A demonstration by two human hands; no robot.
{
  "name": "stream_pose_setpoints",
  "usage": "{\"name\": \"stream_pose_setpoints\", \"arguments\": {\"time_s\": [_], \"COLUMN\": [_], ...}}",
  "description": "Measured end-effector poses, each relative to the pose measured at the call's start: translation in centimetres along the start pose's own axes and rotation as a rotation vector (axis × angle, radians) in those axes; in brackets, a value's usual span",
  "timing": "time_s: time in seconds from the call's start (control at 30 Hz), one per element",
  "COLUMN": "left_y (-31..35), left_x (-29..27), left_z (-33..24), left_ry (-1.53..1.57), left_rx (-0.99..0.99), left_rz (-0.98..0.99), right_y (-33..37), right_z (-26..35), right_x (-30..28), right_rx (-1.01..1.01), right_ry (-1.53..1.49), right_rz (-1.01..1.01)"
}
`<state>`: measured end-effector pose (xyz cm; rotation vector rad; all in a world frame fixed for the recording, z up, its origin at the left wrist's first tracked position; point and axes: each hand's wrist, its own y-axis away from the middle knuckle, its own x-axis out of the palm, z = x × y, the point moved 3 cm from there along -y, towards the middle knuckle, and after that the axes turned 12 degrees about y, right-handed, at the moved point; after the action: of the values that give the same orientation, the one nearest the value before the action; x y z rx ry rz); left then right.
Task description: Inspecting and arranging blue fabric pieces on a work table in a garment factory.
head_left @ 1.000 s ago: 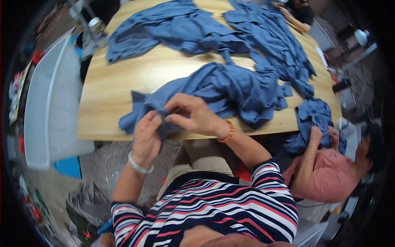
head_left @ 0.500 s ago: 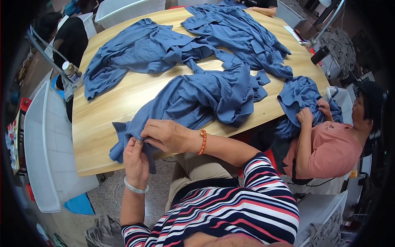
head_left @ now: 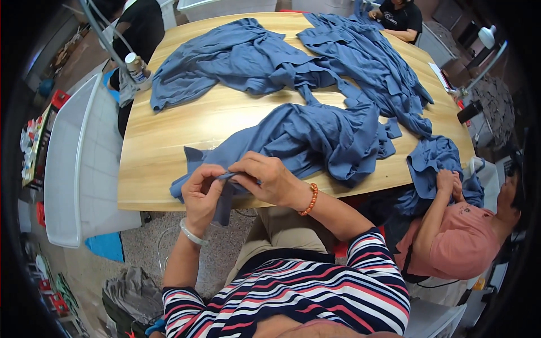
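Our left hand [head_left: 200, 198] and right hand [head_left: 269, 180] have thumbs and fingertips clamped on an edge of the crumpled blue-grey cloth garment [head_left: 321, 135], at the near rim of the pale wood-grain table [head_left: 143, 183], where its bulk lies. We do best pinching lightly, grips close, the edge smooth between them, the bulk slack.

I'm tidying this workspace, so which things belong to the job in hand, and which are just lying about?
In the job:
left hand and right hand, pinching one cloth edge together
blue cloth, that edge's garment
wooden table beneath it

Apparently lying about:
white-capped bottle, far left
black cylinder, right side
grey cloth heap, lower left
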<state>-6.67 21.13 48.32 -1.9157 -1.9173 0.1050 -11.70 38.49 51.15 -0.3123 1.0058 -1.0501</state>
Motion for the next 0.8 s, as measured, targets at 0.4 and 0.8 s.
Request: {"name": "stream_pose_setpoints", "arguments": {"time_s": [0.4, 0.8], "left_y": [-0.7, 0.2], "left_x": [-0.6, 1.3], "left_z": [-0.3, -0.7], "left_ry": [0.1, -0.433], "left_rx": [-0.016, 0.167], "left_rz": [0.079, -0.133], "right_y": [-0.5, -0.7], "right_z": [0.2, 0.8], "right_x": [0.1, 0.7], "right_rx": [0.0, -0.008], "right_ry": [0.04, 0.23], "right_rz": [0.074, 0.011]}}
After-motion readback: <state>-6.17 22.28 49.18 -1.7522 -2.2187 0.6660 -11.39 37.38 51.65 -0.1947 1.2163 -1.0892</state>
